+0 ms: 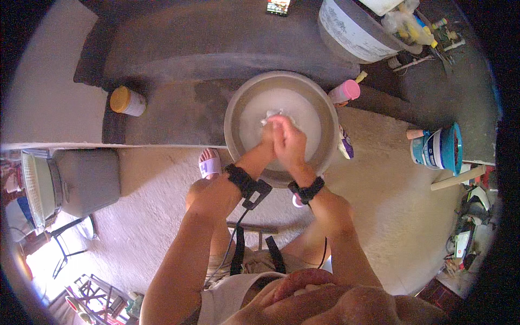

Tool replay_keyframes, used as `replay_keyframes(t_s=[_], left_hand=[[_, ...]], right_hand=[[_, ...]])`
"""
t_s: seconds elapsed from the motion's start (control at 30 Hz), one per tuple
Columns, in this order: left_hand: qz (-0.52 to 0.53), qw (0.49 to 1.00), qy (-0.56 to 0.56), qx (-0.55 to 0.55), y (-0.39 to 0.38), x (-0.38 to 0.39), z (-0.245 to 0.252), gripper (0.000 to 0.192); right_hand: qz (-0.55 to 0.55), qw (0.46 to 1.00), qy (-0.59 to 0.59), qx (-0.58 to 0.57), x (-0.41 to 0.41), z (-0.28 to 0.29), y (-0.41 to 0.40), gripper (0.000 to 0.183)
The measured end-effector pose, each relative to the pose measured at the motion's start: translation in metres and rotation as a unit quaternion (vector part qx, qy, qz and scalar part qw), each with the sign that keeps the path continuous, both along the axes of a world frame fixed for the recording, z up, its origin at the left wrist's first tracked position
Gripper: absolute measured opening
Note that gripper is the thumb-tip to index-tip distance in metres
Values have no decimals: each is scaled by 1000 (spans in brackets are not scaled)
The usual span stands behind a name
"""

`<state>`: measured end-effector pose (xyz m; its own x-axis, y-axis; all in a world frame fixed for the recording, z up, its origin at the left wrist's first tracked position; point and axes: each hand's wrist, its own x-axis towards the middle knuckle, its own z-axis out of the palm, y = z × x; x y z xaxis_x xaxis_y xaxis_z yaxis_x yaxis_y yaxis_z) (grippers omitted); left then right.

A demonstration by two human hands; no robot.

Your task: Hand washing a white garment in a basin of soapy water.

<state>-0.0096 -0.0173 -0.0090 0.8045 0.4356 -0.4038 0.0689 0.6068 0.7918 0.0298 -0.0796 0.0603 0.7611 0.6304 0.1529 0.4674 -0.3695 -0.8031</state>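
Note:
Both hands press together over a round basin (231, 118) that holds cloudy whitish liquid (310, 118). My left hand (267, 137) meets my right hand (293, 142) near the middle of the basin, with the fingers closed and slightly blurred. A crumpled white material (275, 112), perhaps wet cloth, sticks out beyond the fingertips; most of it is hidden by the hands. Black bands sit on both wrists, and the left one carries a small black device (256, 195) with a cable.
A yellow-lidded container (128, 101) stands left on the dark ledge, and a pink-lidded one (345, 91) right of the basin. A large patterned tub (353, 36) is at upper right. A blue bucket (434, 148) stands right; a grey bin (89, 180) left. A lit phone (278, 6) lies at top.

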Motion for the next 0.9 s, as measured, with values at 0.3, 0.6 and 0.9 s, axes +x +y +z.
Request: replay_keyframes(t_s=[0.3, 0.6, 0.9], left_hand=[[-14, 997, -44, -57, -4, -6, 3, 35], [14, 967, 63, -247, 9, 4, 10, 31], [-61, 940, 3, 337, -5, -13, 25, 25]], right_hand=[[-38, 999, -22, -16, 22, -1, -1, 14], [-8, 999, -34, 7, 32, -5, 4, 14], [47, 993, -96, 45, 6, 0, -11, 14]])
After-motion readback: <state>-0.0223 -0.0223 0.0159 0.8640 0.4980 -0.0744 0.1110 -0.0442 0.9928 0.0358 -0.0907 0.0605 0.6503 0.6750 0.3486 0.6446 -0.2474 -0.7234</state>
